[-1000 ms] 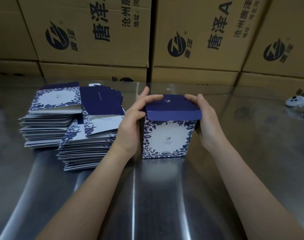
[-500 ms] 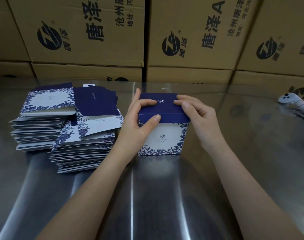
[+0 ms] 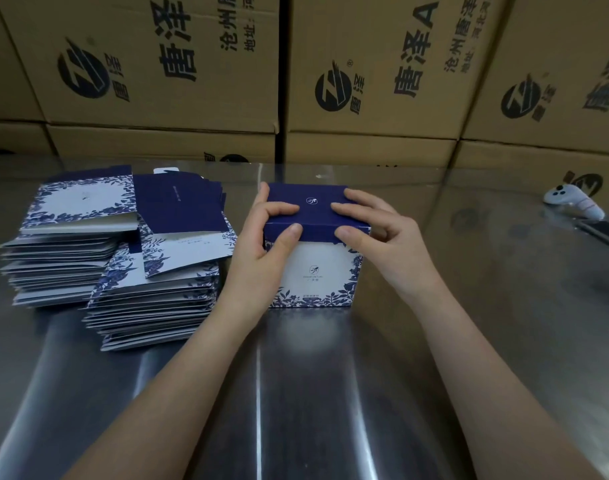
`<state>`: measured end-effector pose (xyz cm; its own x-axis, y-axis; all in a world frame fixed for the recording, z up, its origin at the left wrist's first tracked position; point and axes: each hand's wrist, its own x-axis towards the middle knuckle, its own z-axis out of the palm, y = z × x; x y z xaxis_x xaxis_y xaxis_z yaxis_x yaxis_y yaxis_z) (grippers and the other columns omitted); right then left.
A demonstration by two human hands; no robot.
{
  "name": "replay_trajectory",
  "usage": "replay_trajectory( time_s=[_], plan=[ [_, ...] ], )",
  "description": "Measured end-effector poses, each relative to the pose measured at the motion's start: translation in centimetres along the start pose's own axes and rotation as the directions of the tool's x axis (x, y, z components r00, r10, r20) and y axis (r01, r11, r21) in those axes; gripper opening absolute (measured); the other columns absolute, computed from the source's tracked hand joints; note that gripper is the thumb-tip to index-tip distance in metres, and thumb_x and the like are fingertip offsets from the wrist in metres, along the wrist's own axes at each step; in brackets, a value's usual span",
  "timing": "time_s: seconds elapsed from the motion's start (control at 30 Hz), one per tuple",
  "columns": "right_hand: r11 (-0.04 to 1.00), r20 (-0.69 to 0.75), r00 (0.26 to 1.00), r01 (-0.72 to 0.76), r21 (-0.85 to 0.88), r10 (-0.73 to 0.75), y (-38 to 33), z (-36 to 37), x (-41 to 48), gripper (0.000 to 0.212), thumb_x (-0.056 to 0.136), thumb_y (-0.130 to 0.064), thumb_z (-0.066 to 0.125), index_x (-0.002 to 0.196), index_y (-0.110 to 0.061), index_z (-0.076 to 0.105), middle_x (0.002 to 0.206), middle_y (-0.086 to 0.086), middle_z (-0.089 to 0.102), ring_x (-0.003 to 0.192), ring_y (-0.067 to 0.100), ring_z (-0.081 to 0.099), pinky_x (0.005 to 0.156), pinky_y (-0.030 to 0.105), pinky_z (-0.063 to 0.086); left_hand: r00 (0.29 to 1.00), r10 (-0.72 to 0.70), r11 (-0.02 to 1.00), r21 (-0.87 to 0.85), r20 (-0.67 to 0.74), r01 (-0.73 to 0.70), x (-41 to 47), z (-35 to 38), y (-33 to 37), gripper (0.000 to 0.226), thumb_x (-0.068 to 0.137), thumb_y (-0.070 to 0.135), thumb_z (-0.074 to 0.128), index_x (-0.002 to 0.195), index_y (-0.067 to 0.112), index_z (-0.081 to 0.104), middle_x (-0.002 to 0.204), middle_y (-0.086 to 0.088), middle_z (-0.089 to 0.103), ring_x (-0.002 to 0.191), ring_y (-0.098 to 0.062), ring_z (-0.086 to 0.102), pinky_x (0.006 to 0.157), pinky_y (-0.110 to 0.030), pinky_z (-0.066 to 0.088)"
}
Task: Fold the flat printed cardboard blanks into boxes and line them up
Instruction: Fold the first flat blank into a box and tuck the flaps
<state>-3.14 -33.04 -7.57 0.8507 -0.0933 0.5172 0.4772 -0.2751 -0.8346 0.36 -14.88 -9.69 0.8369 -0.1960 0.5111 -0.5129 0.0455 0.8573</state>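
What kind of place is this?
Probably a packing room or warehouse: big printed cartons stacked behind a steel table, piles of flat blanks, and one box being folded.

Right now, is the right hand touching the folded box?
Touching. The head view shows the right hand on the folded box: fingers on its navy top, thumb pressing the front flap.

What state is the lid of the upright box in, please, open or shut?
Shut: the navy lid lies flat on the box, front flap folded down over the white face, left hand and right hand pinching it.
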Motion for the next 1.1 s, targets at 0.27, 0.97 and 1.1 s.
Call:
replay_trajectory(
  time_s=[0.27, 0.97, 1.1],
  plan=[
    [0.983, -0.044, 0.993, 0.106, -0.153, -0.114, 1.0, 0.3, 0.1, 0.027, 0.084, -0.014, 0.074, 0.102, -0.034, 0.071, 0.128, -0.006, 0.061, 0.128, 0.007, 0.049, 0.107, 0.04, 0.042, 0.997, 0.009, 1.0, 0.003, -0.074, -0.009, 0.0, 0.0, 0.0, 0.022, 0.095, 0.013, 0.062, 0.102, 0.034, 0.063, 0.152, 0.012, 0.037, 0.139, 0.001, 0.033, 0.115, -0.042, 0.034],
    [0.975, -0.112, 0.985, 0.109, -0.193, -0.132, 0.1, 1.4, -0.2, 0.025, 0.081, -0.007, 0.076, 0.098, -0.025, 0.073, 0.116, -0.005, 0.066, 0.123, 0.016, 0.051, 0.107, 0.034, 0.039, 0.99, 0.055, 0.997, 0.055, -0.133, -0.048, -0.1, 0.2, 0.7, 0.022, 0.088, 0.01, 0.07, 0.087, 0.032, 0.072, 0.137, 0.011, 0.053, 0.119, 0.018, 0.043, 0.088, -0.003, 0.038],
    [0.892, -0.105, 0.956, 0.212, -0.398, -0.274, -0.1, 1.5, -0.4, 0.018, 0.081, -0.012, 0.077, 0.099, -0.017, 0.076, 0.117, 0.0, 0.066, 0.119, 0.021, 0.052, 0.104, 0.027, 0.039, 0.988, 0.052, 0.998, 0.036, -0.147, -0.047, -0.3, 0.4, 0.7, 0.02, 0.087, 0.011, 0.072, 0.088, 0.031, 0.073, 0.137, 0.013, 0.054, 0.123, 0.013, 0.045, 0.093, -0.01, 0.042]
  ],
)
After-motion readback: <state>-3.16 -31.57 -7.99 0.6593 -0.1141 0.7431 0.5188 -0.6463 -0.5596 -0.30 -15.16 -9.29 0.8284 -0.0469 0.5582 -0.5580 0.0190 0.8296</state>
